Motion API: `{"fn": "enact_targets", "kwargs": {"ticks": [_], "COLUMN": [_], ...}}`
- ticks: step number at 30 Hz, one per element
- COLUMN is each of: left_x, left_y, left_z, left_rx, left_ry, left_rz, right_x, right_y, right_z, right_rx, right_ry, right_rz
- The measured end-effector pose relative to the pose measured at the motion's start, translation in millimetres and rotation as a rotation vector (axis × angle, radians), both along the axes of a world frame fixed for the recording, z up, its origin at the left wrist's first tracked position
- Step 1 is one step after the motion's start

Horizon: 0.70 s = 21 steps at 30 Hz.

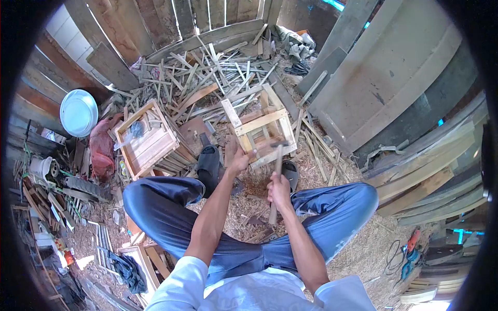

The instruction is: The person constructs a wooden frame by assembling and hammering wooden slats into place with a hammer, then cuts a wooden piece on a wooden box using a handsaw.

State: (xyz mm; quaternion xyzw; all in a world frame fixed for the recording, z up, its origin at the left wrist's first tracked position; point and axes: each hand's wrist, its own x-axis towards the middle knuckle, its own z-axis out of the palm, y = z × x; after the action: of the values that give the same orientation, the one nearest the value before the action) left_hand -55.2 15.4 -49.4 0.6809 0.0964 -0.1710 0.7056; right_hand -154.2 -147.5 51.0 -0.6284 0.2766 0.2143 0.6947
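My right hand (pixel 280 187) clamped the hammer (pixel 276 173); my left hand (pixel 239 159) gripped the wooden frame (pixel 259 124) just ahead. Best: fingers off the strike line, short square blows.

Sawdust-strewn dirt floor (pixel 358 254), heap of scrap wood strips (pixel 207 72), wooden crate (pixel 148 140), wooden frame (pixel 259 127), power tool (pixel 412 249)

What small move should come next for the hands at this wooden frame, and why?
Probably a short downward tap with the hammer. The right hand grips its handle with the head raised just over the near rail of the small wooden frame, while the left hand steadies that rail. Whether a nail is set there is too blurred to tell.
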Motion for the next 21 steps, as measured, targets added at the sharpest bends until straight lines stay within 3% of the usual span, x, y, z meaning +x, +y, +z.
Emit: {"fn": "enact_targets", "kwargs": {"ticks": [3,5,7,8,11,13,15,17,20,21], "left_x": [-3.2,-3.7,2.0,4.9,-1.6,-1.4,0.8,3.0,4.7,-0.2], "left_y": [-5.8,-4.6,0.6,4.3,0.3,0.8,1.4,6.2,6.5,3.6], "left_z": [22.3,20.0,1.1,-8.9,23.1,14.9,10.1,8.4,10.0,36.1], "left_rx": [-0.030,-0.081,-0.090,-0.098,-0.019,-0.036,-0.056,-0.003,0.072,0.073], "left_ry": [-0.020,-0.007,-0.017,-0.024,-0.074,-0.047,-0.023,-0.013,-0.127,-0.126], "left_rz": [0.012,0.012,-0.005,-0.017,-0.059,-0.048,-0.042,-0.035,-0.030,-0.024], "right_x": [0.6,-6.0,-6.3,-4.1,2.7,3.9,-3.1,-8.5,-0.7,0.8], "right_y": [2.7,-0.2,-1.4,-2.9,-1.4,0.9,1.5,-0.2,-7.6,-8.1], "right_z": [5.6,-4.6,-0.2,2.3,12.2,13.6,9.8,-0.4,1.7,5.5], "right_rx": [-0.009,-0.058,0.071,0.086,0.083,0.036,-0.005,0.058,0.044,-0.024], "right_ry": [-0.058,0.056,0.098,0.084,0.043,-0.042,-0.006,0.124,0.042,-0.022], "right_rz": [-0.174,0.114,0.116,0.076,-0.034,-0.217,-0.192,0.182,0.152,0.125]}}
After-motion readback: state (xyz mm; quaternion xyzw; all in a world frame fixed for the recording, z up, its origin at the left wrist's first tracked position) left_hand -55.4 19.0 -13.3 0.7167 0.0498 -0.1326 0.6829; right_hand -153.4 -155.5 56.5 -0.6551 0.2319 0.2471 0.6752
